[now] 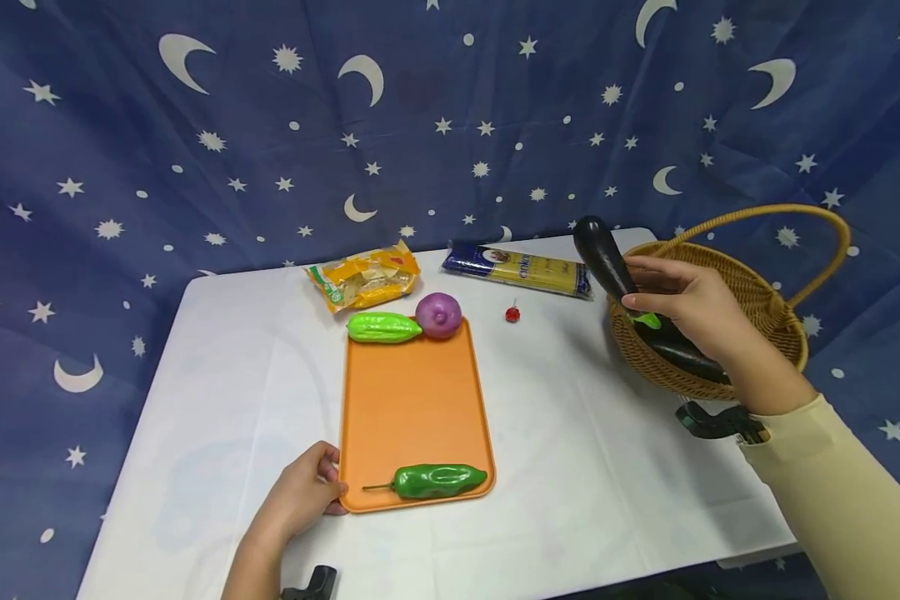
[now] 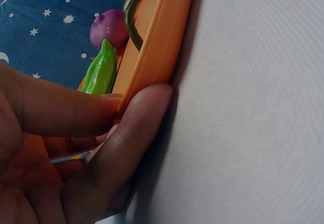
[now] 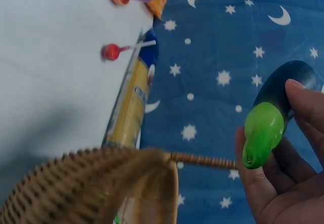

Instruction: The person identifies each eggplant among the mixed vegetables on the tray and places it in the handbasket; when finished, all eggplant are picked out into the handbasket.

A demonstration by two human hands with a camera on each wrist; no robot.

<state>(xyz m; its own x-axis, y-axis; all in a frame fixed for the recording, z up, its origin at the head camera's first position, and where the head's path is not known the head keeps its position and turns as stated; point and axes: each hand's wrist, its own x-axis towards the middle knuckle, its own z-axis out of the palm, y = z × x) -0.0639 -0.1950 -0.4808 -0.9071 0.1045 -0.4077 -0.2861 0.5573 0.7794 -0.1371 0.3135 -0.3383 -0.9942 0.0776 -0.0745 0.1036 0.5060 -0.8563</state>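
My right hand (image 1: pixel 693 304) grips a dark eggplant (image 1: pixel 603 254) near its green stem end, above the left rim of a wicker basket (image 1: pixel 750 292). In the right wrist view the green cap of the eggplant (image 3: pixel 266 127) faces the camera between thumb and fingers. Another long dark eggplant (image 1: pixel 682 350) lies in the basket, partly behind the hand. My left hand (image 1: pixel 300 492) pinches the near left corner of an orange tray (image 1: pixel 412 400). On the tray lie a green pepper (image 1: pixel 438 481) at the near end, and a bright green bumpy vegetable (image 1: pixel 382 327) and a purple onion (image 1: pixel 438 315) at the far end.
Behind the tray lies a yellow-orange food packet (image 1: pixel 371 279). A blue and yellow pasta packet (image 1: pixel 521 268) lies along the back edge of the white table (image 1: pixel 217 375). A small red lollipop (image 1: pixel 512 314) sits between tray and basket. The basket's handle arches upward.
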